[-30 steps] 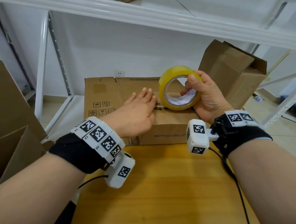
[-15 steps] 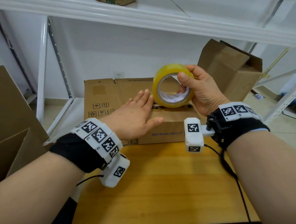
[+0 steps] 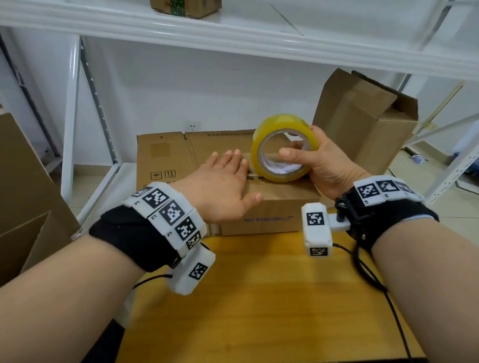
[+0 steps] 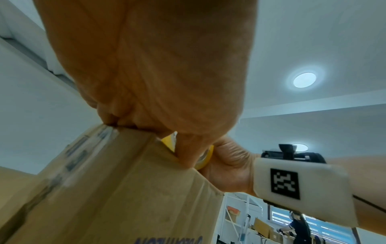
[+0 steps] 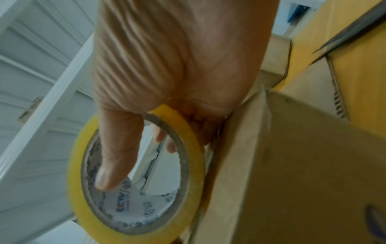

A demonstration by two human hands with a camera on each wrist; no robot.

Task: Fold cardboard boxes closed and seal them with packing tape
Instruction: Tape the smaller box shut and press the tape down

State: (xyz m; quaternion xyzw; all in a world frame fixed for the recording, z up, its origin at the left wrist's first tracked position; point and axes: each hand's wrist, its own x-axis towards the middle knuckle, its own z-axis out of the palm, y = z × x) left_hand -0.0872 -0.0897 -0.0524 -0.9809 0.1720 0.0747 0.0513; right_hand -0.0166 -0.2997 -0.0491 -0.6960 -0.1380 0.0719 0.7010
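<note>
Taking the closed cardboard box on the table as the mark, a stack of brown cartons stood well off to its left, beyond the upright of a white shelving rack. On the box's top, toward the left half, the left hand lay flat with its fingers straight and together, pressing the flaps down and gripping nothing; its fingertips reached to the middle seam. Just to the right of those fingers, standing on edge on the box's top, was the yellow roll of packing tape, and the right hand had hold of it, thumb hooked through the core and fingers curled over the outer rim. Behind the box a flattened carton leaned up, and well to the right of it an open, unsealed box sat tilted. To my eye the folding of this box was done and the sealing was only starting: I could not tell whether any strip had yet been stuck along the seam. Drawing the tape across, cutting it, and the other box remained.
</note>
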